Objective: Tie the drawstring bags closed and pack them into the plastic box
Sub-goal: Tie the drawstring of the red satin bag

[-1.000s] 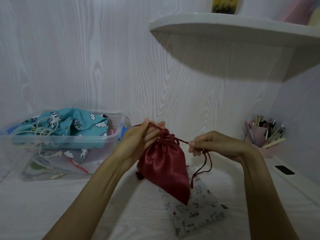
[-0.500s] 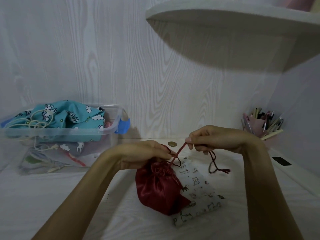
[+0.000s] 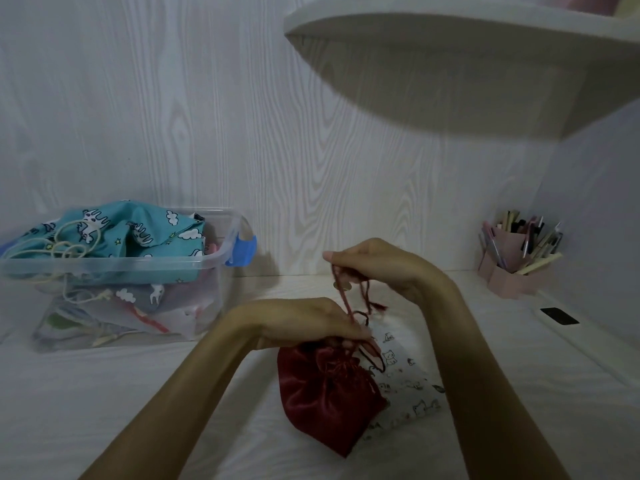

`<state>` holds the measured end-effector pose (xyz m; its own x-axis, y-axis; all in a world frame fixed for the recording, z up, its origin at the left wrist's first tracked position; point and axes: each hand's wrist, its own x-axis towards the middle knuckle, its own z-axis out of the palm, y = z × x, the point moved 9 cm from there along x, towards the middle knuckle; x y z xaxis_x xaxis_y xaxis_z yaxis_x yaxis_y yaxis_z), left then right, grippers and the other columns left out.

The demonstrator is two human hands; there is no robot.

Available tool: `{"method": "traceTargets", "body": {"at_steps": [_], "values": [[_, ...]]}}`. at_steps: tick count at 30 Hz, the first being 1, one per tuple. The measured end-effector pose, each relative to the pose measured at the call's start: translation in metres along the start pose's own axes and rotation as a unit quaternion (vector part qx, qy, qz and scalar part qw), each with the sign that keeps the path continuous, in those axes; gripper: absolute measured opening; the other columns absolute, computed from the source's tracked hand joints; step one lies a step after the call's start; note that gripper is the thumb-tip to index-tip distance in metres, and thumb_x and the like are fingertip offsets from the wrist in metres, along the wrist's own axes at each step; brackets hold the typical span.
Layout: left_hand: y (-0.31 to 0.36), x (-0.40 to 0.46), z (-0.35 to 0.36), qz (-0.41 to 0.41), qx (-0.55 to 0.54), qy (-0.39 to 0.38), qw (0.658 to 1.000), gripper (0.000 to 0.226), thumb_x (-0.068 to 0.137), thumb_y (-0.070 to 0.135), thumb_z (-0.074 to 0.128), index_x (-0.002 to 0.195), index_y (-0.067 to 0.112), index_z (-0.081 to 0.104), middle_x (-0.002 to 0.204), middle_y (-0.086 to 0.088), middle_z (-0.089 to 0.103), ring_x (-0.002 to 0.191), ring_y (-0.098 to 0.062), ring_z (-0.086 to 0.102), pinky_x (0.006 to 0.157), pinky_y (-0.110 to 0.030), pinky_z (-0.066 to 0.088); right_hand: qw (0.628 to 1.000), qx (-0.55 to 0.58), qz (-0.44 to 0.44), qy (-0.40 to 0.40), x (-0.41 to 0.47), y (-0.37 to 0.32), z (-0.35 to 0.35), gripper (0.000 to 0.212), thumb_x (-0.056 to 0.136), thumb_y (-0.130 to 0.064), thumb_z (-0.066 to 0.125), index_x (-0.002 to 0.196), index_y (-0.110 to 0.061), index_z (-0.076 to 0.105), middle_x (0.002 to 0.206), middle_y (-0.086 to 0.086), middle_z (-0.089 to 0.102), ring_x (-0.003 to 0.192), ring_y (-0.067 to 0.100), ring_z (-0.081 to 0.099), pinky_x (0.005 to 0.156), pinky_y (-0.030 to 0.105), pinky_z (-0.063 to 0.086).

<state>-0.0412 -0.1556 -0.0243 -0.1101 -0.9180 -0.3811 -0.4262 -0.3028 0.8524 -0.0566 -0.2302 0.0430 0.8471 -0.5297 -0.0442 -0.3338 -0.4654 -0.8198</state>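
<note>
Satin-slick and soft, the red drawstring bag [image 3: 329, 393] is lying at six o'clock while I am pinching its gathered neck with my left hand [image 3: 304, 322] and my right hand [image 3: 377, 265] is gripping the cord [image 3: 341, 289], the surest hold.

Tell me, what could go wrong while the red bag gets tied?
The cord is thin, and the right hand only pinches it, so it might slip out before the knot is tight. The red bag lies partly on the cat-print bag, so a hard pull could drag that one along. The plastic box already looks heaped, so this bag may not fit easily.
</note>
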Motion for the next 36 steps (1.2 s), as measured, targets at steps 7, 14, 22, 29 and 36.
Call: {"method": "traceTargets", "body": {"at_steps": [7,14,22,29,36], "values": [[-0.001,-0.001,-0.026,0.028,-0.175,0.066,0.982,0.030,0.096,0.019,0.047,0.071,0.015,0.063,0.056,0.010,0.059,0.048,0.000,0.048,0.052,-0.010,0.040,0.994,-0.047,-0.001,0.098,0.000,0.002,-0.022,0.036,0.099,-0.034,0.042,0.120,-0.013,0.062,0.136,0.000,0.054,0.115,0.014,0.053,0.091,0.022,0.036],[0.003,-0.012,-0.038,0.052,-0.266,0.080,0.959,0.026,0.096,0.018,0.046,0.080,0.015,0.066,0.065,0.006,0.065,0.054,0.001,0.059,0.050,-0.012,0.047,0.985,-0.127,-0.042,-0.112,-0.029,-0.005,-0.007,0.045,0.087,-0.005,0.063,0.125,-0.027,0.054,0.122,-0.011,0.062,0.066,0.001,0.060,0.072,0.022,0.050],[0.003,-0.020,-0.050,0.059,-0.200,0.118,0.971,0.027,0.096,0.022,0.049,0.079,0.008,0.065,0.062,0.003,0.055,0.060,-0.002,0.055,0.058,-0.011,0.047,0.980,-0.149,-0.010,-0.129,-0.018,0.003,0.009,0.026,0.087,-0.011,0.064,0.113,-0.014,0.068,0.093,0.005,0.074,0.076,0.007,0.065,0.067,0.018,0.049],[0.000,-0.022,-0.058,0.064,-0.140,0.154,0.976,0.027,0.092,0.027,0.056,0.091,0.007,0.074,0.070,0.002,0.058,0.072,-0.008,0.051,0.080,-0.020,0.045,0.989,-0.147,0.017,-0.028,-0.019,0.004,-0.012,0.014,0.081,-0.030,0.071,0.086,-0.018,0.077,0.058,-0.011,0.064,0.057,0.001,0.052,0.060,0.013,0.041],[-0.003,-0.024,-0.074,0.109,-0.259,0.204,0.938,0.028,0.077,0.028,0.070,0.098,0.009,0.074,0.097,-0.004,0.074,0.088,-0.006,0.068,0.079,-0.017,0.053,0.996,-0.059,-0.059,-0.036,-0.036,-0.021,-0.022,0.018,0.084,-0.037,0.063,0.085,-0.026,0.077,0.048,-0.006,0.041,0.051,0.004,0.042,0.080,0.007,0.038]]}}
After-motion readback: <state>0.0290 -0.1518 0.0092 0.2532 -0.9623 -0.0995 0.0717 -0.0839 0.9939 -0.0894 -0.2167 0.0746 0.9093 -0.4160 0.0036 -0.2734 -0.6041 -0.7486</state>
